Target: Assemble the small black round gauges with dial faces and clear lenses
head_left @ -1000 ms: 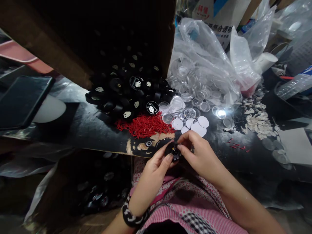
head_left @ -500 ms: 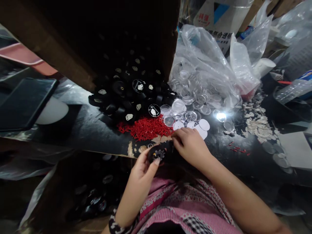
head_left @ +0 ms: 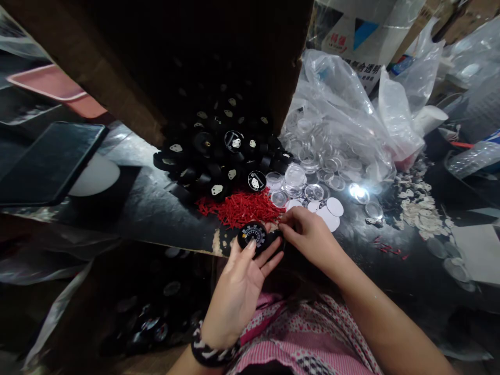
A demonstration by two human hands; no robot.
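My left hand (head_left: 244, 281) holds a small round black dial gauge (head_left: 252, 237) between thumb and fingers, its face with pale markings and a yellow patch turned up. Its other fingers are stretched out beneath a dark piece (head_left: 271, 242) that I cannot make out. Close by on the right, my right hand (head_left: 307, 232) is closed in a pinch at that piece's edge; what its fingertips hold is hidden. Just beyond the hands lies a heap of red pointers (head_left: 244, 207). White discs (head_left: 331, 213) lie past my right hand.
Black round housings (head_left: 209, 169) spill from a large dark box (head_left: 300, 67). Clear lenses (head_left: 308, 156) lie in and before a plastic bag (head_left: 344, 99). Off-white metal plates (head_left: 416, 200) are heaped at right. A dark tablet-like panel (head_left: 50, 161) stands at left. The bench edge (head_left: 187, 247) runs before me.
My left hand has turned and spread its outer fingers, so the dial face now shows clearly. My right hand's fingertips have come down closer to it. The view has shifted slightly left.
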